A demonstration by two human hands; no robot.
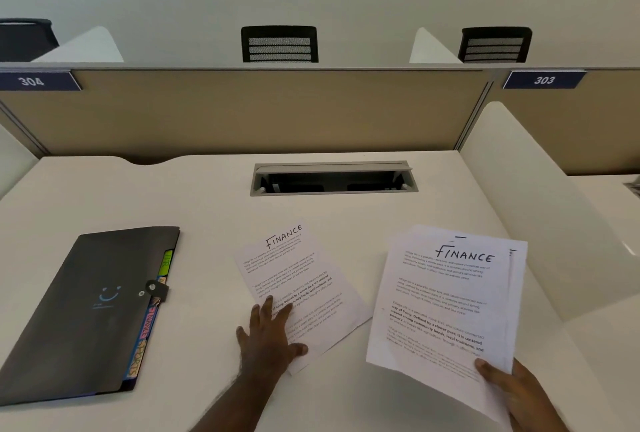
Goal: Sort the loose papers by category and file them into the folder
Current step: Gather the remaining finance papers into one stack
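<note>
A black folder [86, 310] lies closed on the left of the desk, coloured tab labels showing along its right edge. In the middle a single sheet headed FINANCE [294, 279] lies flat on the desk, and my left hand [268, 338] rests on its lower left part with fingers spread and straight. On the right my right hand [516, 393] grips the lower right corner of a stack of papers [446, 296], thumb on top. Its top sheet is also headed FINANCE. The sheets beneath are mostly hidden.
The white desk [207, 210] has a cable slot [332, 179] at the back centre and a beige partition [242, 109] behind it. A white side divider [540, 203] rises along the right. Black chairs [280, 44] stand beyond the partition.
</note>
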